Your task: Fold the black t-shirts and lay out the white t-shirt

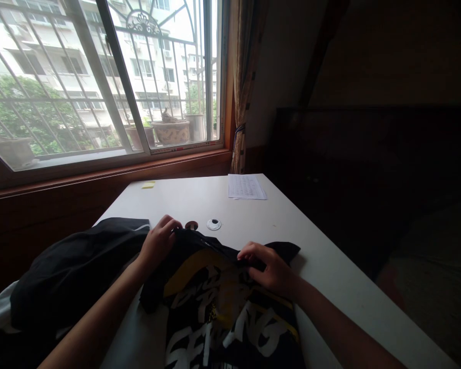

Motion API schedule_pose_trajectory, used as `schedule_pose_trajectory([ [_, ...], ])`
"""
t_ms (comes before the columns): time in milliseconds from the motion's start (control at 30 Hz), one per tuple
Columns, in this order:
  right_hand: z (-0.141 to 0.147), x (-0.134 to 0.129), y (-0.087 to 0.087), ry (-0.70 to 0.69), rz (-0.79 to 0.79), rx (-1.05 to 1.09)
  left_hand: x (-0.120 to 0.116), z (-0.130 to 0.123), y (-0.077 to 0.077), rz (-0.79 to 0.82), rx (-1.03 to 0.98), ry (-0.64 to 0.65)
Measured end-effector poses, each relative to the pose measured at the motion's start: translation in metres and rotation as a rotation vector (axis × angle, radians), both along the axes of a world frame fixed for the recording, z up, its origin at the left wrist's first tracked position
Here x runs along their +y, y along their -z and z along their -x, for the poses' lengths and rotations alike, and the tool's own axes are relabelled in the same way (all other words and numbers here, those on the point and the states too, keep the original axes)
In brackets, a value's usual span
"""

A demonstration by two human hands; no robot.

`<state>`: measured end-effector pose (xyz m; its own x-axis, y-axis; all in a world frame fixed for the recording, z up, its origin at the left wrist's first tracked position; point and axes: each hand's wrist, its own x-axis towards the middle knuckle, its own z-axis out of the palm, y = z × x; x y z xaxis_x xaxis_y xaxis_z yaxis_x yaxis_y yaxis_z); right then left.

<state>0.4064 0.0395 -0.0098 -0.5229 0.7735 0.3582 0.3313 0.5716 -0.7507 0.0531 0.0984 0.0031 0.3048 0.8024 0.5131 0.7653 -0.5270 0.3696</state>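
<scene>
A black T-shirt (230, 318) with white lettering and yellow patches lies on the white table (311, 230) in front of me. My left hand (163, 233) pinches its far edge near the left shoulder, fingers closed on the cloth. Farther right along the same edge, my right hand (267, 266) grips the fabric, thumb and fingers together. One dark sleeve corner (284, 251) sticks out beyond that hand. To the left of my left forearm is a heap of dark clothing (80, 271) with a white part.
Just past the shirt are a round hole (191, 225) in the tabletop and a white disc-shaped cover (214, 224). Printed sheets (247, 186) and a yellow sticky note (148, 184) lie at the far end. A barred window (157, 77) and a tied curtain (238, 138) stand behind.
</scene>
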Motion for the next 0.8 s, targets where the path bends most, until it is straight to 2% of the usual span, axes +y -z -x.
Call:
schedule_pose_trajectory([
  [100, 0.015, -0.011, -0.009, -0.265, 0.426, 0.019, -0.005, -0.013, 0.001, 0.011, -0.186, 0.002],
  [167, 0.021, -0.006, -0.012, -0.310, 0.588, 0.085, -0.009, -0.022, 0.002, 0.035, -0.339, 0.090],
  [200, 0.022, 0.000, -0.011, -0.251, 0.577, 0.125, -0.011, -0.026, 0.002, 0.066, -0.423, 0.158],
  [300, 0.025, 0.028, -0.001, 0.046, 0.321, 0.181, -0.019, -0.041, 0.000, 0.235, -0.687, 0.396],
  [333, 0.027, 0.038, 0.003, 0.093, 0.266, 0.168, -0.022, -0.047, -0.002, 0.297, -0.774, 0.449],
  [400, 0.033, 0.051, 0.012, 0.049, 0.294, 0.116, -0.027, -0.059, -0.008, 0.413, -0.939, 0.493],
  [500, 0.051, 0.053, 0.020, -0.140, 0.467, 0.101, -0.031, -0.078, -0.018, 0.606, -1.120, 0.460],
  [600, 0.067, 0.047, 0.024, -0.202, 0.561, 0.215, -0.026, -0.089, -0.020, 0.742, -1.179, 0.368],
  [700, 0.074, 0.047, 0.028, -0.086, 0.671, 0.435, -0.018, -0.087, -0.011, 0.715, -1.196, 0.260],
  [800, 0.068, 0.055, 0.028, 0.165, 0.675, 0.685, -0.018, -0.079, -0.002, 0.546, -1.085, 0.155],
])
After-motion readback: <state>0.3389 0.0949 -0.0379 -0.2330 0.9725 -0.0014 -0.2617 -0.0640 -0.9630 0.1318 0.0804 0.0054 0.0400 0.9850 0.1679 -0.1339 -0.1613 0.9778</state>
